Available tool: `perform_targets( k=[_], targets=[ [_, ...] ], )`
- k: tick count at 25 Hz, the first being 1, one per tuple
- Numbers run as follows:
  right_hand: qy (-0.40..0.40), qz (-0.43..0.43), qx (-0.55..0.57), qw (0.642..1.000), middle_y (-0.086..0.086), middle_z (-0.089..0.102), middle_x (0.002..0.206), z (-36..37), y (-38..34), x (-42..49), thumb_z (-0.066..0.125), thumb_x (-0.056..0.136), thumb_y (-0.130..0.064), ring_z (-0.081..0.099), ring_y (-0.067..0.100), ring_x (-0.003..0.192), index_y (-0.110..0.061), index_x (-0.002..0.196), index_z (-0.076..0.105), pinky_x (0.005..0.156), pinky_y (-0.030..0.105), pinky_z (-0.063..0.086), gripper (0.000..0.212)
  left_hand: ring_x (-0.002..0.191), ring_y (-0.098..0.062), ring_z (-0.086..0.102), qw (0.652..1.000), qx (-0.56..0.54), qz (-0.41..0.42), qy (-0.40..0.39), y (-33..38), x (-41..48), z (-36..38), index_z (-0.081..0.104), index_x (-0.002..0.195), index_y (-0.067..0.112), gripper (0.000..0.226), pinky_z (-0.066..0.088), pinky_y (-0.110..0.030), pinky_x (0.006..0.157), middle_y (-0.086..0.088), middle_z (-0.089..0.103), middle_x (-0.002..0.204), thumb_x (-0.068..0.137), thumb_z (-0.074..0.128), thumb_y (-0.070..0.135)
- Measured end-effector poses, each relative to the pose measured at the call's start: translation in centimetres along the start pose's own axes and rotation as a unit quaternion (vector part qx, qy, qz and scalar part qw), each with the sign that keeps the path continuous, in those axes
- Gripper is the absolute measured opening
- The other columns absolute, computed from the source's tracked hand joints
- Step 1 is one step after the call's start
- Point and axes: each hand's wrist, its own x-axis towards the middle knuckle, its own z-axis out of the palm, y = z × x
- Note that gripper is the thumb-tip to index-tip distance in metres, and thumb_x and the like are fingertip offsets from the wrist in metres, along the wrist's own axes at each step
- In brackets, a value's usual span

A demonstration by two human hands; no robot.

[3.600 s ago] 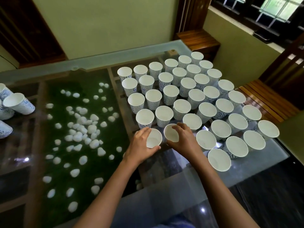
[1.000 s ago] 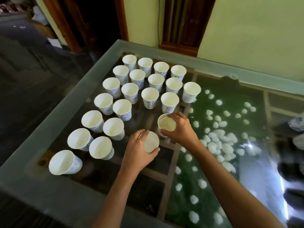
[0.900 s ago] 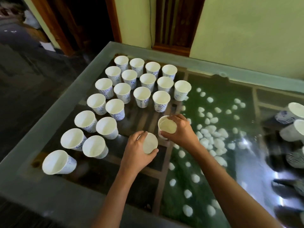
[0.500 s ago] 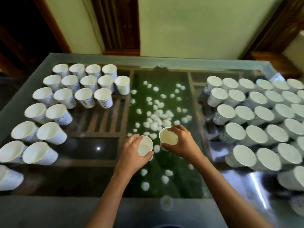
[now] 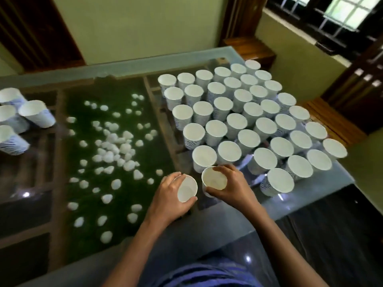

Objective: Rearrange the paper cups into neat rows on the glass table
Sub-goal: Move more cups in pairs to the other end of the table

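Two paper cups (image 5: 214, 180) have crossed the glass table (image 5: 207, 224) within a second, from the small cluster (image 5: 33, 112) at left to the big block's (image 5: 240, 123) near corner; left hand (image 5: 172, 201) and right hand (image 5: 236, 191) each curl round one, seemingly ready to extend the front row.

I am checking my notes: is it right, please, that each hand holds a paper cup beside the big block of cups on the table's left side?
Not quite: the head view shows the big block of cups on the right side of the glass table. The left hand does hold a paper cup, and the right hand a second cup, beside it.
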Motion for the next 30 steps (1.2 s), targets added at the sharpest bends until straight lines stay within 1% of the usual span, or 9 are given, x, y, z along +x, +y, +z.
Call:
perform_targets(
  k=[4, 9, 14, 19, 22, 24, 27, 29, 30],
  targets=[
    [0.034, 0.033, 0.015, 0.999, 0.007, 0.056, 0.118, -2.7, 4.2, -1.1, 0.082, 0.064, -0.032, 0.054, 0.022, 0.108, -0.011, 0.115, 0.06, 0.089, 0.022, 0.038, 0.06, 0.113, -0.027, 0.051, 0.999, -0.002, 0.045, -0.019, 3.7, 1.1, 3.3, 0.06, 0.118, 0.006, 0.066, 0.031, -0.022, 0.098, -0.011, 0.057, 0.124, 0.061, 0.082, 0.032],
    [0.043, 0.043, 0.001, 0.998, 0.01, 0.054, 0.122, -3.3, 6.4, -0.9, 0.081, 0.065, -0.029, 0.053, 0.026, 0.11, -0.011, 0.118, 0.058, 0.091, 0.026, 0.039, 0.06, 0.117, -0.027, 0.048, 0.997, 0.009, 0.06, -0.041, 5.7, 1.8, 5.2, 0.057, 0.121, 0.007, 0.068, 0.034, -0.027, 0.101, -0.011, 0.054, 0.128, 0.065, 0.079, 0.036],
    [0.057, 0.045, 0.008, 0.997, 0.011, 0.053, 0.124, -2.9, 6.7, -0.8, 0.079, 0.067, -0.029, 0.05, 0.027, 0.113, -0.011, 0.119, 0.058, 0.093, 0.028, 0.038, 0.059, 0.115, -0.03, 0.05, 0.998, 0.012, 0.055, -0.025, 6.0, 2.2, 6.1, 0.058, 0.119, 0.003, 0.067, 0.036, -0.03, 0.1, -0.015, 0.055, 0.125, 0.064, 0.08, 0.035],
    [0.05, 0.035, -0.004, 0.998, 0.011, 0.048, 0.13, -3.4, 6.6, -0.9, 0.079, 0.069, -0.031, 0.047, 0.028, 0.119, -0.011, 0.122, 0.055, 0.095, 0.033, 0.039, 0.062, 0.118, -0.03, 0.049, 0.998, 0.009, 0.059, -0.012, 6.1, 2.2, 6.2, 0.057, 0.12, 0.003, 0.071, 0.036, -0.033, 0.101, -0.015, 0.053, 0.128, 0.063, 0.08, 0.039],
    [0.058, 0.03, -0.016, 0.998, 0.011, 0.046, 0.134, -3.8, 6.2, -1.1, 0.077, 0.07, -0.03, 0.044, 0.028, 0.122, -0.012, 0.123, 0.055, 0.097, 0.036, 0.039, 0.061, 0.118, -0.029, 0.049, 0.998, 0.008, 0.065, 0.002, 5.7, 1.9, 5.7, 0.057, 0.121, 0.004, 0.073, 0.037, -0.034, 0.1, -0.015, 0.054, 0.128, 0.064, 0.08, 0.042],
    [0.063, 0.017, -0.023, 0.998, 0.01, 0.046, 0.133, -3.9, 5.2, -0.9, 0.076, 0.072, -0.03, 0.045, 0.027, 0.122, -0.012, 0.123, 0.056, 0.097, 0.036, 0.039, 0.058, 0.118, -0.027, 0.049, 0.998, 0.007, 0.061, 0.019, 5.2, 1.7, 4.9, 0.056, 0.122, 0.005, 0.071, 0.036, -0.031, 0.1, -0.013, 0.055, 0.127, 0.066, 0.078, 0.042],
    [0.064, -0.02, -0.018, 0.998, 0.009, 0.052, 0.128, -3.1, 2.8, -0.3, 0.075, 0.074, -0.032, 0.051, 0.024, 0.115, -0.011, 0.12, 0.058, 0.091, 0.03, 0.041, 0.053, 0.117, -0.024, 0.049, 0.998, 0.005, 0.041, 0.051, 3.7, 1.1, 3.1, 0.056, 0.123, 0.006, 0.065, 0.037, -0.028, 0.099, -0.011, 0.056, 0.125, 0.071, 0.074, 0.041],
    [0.039, -0.048, 0.001, 0.998, 0.007, 0.054, 0.124, -1.7, 0.2, 0.4, 0.075, 0.075, -0.031, 0.054, 0.022, 0.108, -0.012, 0.118, 0.06, 0.088, 0.027, 0.043, 0.05, 0.117, -0.022, 0.049, 0.997, 0.007, 0.014, 0.076, 1.9, 0.4, 1.2, 0.055, 0.124, 0.008, 0.061, 0.037, -0.027, 0.098, -0.01, 0.057, 0.125, 0.075, 0.07, 0.041],
    [0.022, -0.063, 0.014, 0.998, 0.007, 0.055, 0.122, -0.8, -1.3, 0.8, 0.075, 0.075, -0.03, 0.056, 0.021, 0.106, -0.011, 0.118, 0.06, 0.088, 0.028, 0.046, 0.049, 0.116, -0.022, 0.05, 0.996, 0.006, -0.005, 0.093, 0.8, 0.1, 0.1, 0.056, 0.123, 0.008, 0.059, 0.038, -0.026, 0.097, -0.009, 0.058, 0.123, 0.076, 0.07, 0.04]
  ],
)
